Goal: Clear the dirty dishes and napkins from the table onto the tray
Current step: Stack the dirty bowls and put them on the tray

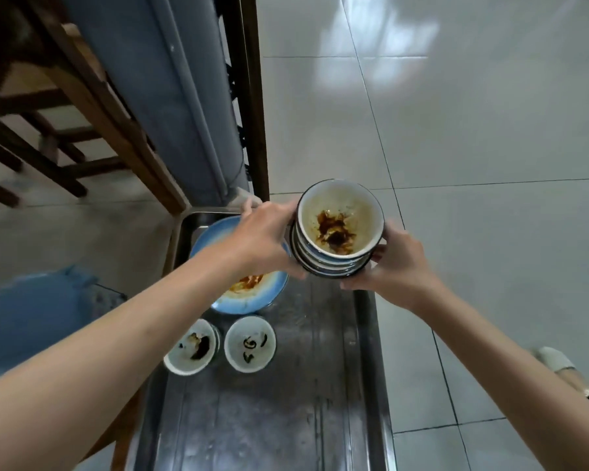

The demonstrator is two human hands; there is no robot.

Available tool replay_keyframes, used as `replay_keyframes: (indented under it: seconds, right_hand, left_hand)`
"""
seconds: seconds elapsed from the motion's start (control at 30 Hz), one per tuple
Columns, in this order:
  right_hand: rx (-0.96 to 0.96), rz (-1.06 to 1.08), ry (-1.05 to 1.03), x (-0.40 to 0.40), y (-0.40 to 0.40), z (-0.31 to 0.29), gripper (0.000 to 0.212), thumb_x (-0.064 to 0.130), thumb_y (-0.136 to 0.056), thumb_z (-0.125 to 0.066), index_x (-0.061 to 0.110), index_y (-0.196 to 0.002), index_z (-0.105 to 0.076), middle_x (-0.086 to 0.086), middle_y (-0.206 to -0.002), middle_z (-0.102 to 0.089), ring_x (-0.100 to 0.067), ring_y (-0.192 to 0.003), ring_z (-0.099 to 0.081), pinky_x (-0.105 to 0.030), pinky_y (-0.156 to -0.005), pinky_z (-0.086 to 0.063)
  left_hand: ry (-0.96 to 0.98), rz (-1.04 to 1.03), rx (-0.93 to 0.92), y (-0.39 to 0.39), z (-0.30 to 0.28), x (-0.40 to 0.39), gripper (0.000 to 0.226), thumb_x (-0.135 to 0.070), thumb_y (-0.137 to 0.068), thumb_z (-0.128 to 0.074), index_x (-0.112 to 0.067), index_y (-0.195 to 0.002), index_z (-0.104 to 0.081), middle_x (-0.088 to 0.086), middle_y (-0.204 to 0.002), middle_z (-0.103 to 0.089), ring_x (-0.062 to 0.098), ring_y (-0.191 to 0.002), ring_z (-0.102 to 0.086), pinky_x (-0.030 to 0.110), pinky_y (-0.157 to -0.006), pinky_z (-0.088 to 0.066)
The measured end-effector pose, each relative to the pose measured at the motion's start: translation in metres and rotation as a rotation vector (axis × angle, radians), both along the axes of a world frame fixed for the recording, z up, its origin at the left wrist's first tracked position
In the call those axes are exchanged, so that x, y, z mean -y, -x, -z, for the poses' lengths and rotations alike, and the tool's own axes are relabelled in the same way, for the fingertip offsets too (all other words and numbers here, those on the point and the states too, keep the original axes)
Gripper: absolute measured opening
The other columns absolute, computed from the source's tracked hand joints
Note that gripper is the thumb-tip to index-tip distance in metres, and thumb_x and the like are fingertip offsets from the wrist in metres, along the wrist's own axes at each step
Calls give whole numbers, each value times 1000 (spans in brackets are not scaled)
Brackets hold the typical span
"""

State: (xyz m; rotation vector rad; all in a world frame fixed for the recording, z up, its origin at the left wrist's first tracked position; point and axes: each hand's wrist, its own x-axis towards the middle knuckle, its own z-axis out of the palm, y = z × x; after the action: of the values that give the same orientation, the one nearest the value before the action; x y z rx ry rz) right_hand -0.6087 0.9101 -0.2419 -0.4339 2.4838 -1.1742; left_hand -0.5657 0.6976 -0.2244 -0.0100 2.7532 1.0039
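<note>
Both hands, left hand (264, 237) and right hand (393, 266), curl their fingers round a stack of bowls (337, 232) above the steel tray (320, 385); the top bowl holds brown sauce dregs. On the tray sit a sauce-smeared blue plate (252, 297) and two small bowls (250, 345) with dark scraps.

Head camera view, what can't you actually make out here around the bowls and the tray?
- Stack of bowls: exact count unclear; left hand and right hand cover its sides.
- Blue plate: largely hidden under the left hand and forearm.
- Metal tray: near end cut off by the bottom edge.
- Blue object at left: blurred, unidentifiable.
- Table and napkins: not in view.
</note>
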Motion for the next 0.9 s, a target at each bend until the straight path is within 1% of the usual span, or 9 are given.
replay_keyframes:
  seconds: [0.07, 0.13, 0.3, 0.37, 0.53, 0.63, 0.73, 0.83, 0.9]
  right_hand:
    - [-12, -14, -9, -2, 1, 15, 94, 19, -38, -91, 25, -123, -53, 16, -96, -62, -12, -95, -61, -30, -82, -52]
    - [-21, -29, -20, -2, 2, 29, 96, 19, -38, -92, 24, -126, -51, 13, -99, -61, -12, -98, -60, -29, -83, -51]
    - [-42, -49, -45, -1, 6, 51, 92, 21, -41, -91, 22, -124, -51, 14, -94, -58, -9, -91, -56, -10, -70, -39]
    - [-48, -54, -63, 0, 7, 56, 93, 21, -41, -91, 22, -125, -50, 15, -94, -56, -8, -90, -54, -7, -68, -36]
    - [-54, -45, -104, 0, 11, 67, 92, 20, -42, -91, 21, -124, -50, 11, -97, -58, -14, -95, -57, -25, -78, -48]
    - [-47, -16, -134, 0, 13, 71, 91, 18, -41, -90, 19, -123, -52, 9, -96, -58, -19, -99, -58, -33, -82, -50]
    - [-37, -24, -139, 2, 13, 73, 92, 18, -41, -91, 20, -124, -52, 9, -98, -59, -21, -102, -57, -37, -87, -49]
    - [-25, -51, -147, 4, 11, 76, 93, 21, -42, -91, 21, -125, -49, 4, -105, -62, -23, -103, -56, -42, -90, -48]
    - [-31, -51, -162, 5, 11, 78, 94, 22, -42, -91, 21, -126, -48, 5, -105, -62, -22, -102, -56, -39, -88, -49]
  left_hand:
    - [20, -1, 28, 3, 18, -4, 73, -32, -52, -87, -28, -115, -52, -7, -111, -57, 24, -121, -43, 61, -108, -15]
    - [68, -7, 49, 4, 35, -6, 75, -33, -53, -87, -27, -118, -51, -3, -118, -58, 24, -124, -41, 62, -110, -10]
    - [76, -16, 58, 5, 61, -6, 78, -34, -54, -86, -29, -123, -49, -5, -119, -55, 21, -126, -39, 62, -111, -4]
    - [92, -13, 57, 7, 67, -5, 78, -35, -54, -86, -30, -123, -49, -4, -120, -54, 21, -127, -37, 62, -111, 0]
    - [170, -1, 67, 15, 79, -9, 85, -41, -55, -86, -27, -128, -46, -1, -125, -52, 20, -130, -32, 60, -110, 7]
    - [169, -3, 62, 19, 84, -11, 91, -41, -55, -85, -29, -133, -41, 0, -127, -52, 21, -131, -32, 61, -109, 7]
    - [166, -20, 67, 18, 88, -11, 92, -40, -54, -86, -29, -133, -40, 0, -126, -52, 21, -131, -32, 61, -110, 7]
    - [184, -34, 79, 16, 93, -10, 90, -40, -54, -87, -27, -131, -42, 1, -127, -51, 20, -131, -31, 58, -110, 7]
    - [188, -29, 81, 15, 95, -9, 92, -40, -53, -87, -27, -133, -42, 3, -129, -50, 19, -132, -30, 56, -110, 8]
